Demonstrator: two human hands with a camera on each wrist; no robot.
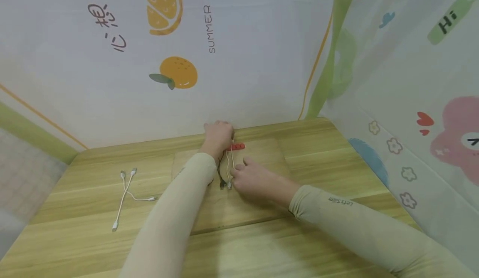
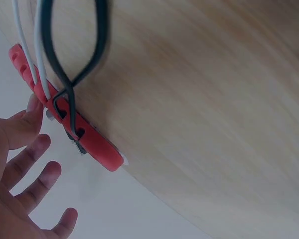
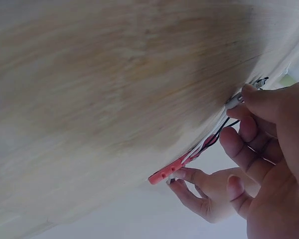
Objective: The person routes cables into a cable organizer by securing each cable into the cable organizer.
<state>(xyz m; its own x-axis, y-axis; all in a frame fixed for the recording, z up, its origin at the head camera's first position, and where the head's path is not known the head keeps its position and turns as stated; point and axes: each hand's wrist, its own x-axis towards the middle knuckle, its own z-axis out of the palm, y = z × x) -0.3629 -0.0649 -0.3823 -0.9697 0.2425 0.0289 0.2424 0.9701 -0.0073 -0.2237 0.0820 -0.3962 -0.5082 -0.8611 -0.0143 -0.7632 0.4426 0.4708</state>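
Observation:
A red cable clip (image 1: 238,146) with several slots lies along the far edge of the wooden board. White cables (image 2: 38,45) and a looped black cable (image 2: 100,37) pass through its slots. At the far side of the clip, my left hand (image 1: 218,135) pinches the end of a white cable between thumb and index finger, its other fingers spread loosely. Nearer to me, my right hand (image 1: 251,179) pinches a white cable's connector (image 3: 233,102) between thumb and index finger. Beside that hand, a black plug (image 1: 222,185) and another white plug (image 1: 229,185) lie on the board.
The wooden board (image 1: 243,211) rests on a wood-grain table (image 1: 75,203). Left of the board lie loose white cables (image 1: 121,203), crossing each other. A white printed curtain (image 1: 254,82) stands right behind the table, and another (image 1: 381,95) runs along the right side.

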